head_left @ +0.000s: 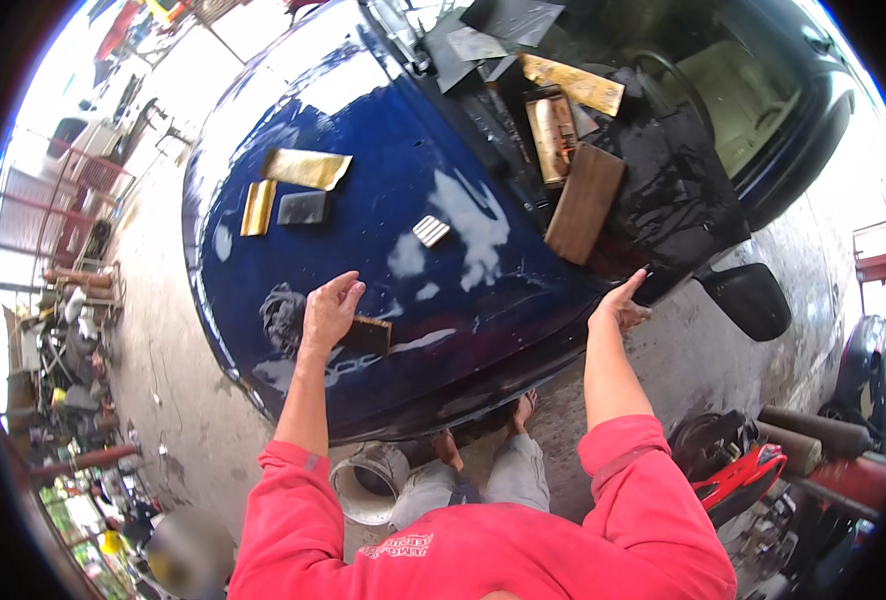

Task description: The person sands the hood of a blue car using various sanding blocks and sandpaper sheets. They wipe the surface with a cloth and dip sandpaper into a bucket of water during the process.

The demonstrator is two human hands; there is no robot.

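On the blue car hood, my left hand is over a dark tan-edged pad, fingers loosely bent and apart, beside a crumpled grey cloth. My right hand rests at the edge of a wet black sheet, index finger extended, others bent but apart. Gold abrasive sheets, a dark block and a small striped block lie higher on the hood. A brown block sits on the black sheet near more papers.
A side mirror juts out at the right. A white bucket stands by my bare feet on the concrete floor. Racks with parts line the left. Cylinders and a red panel are at lower right.
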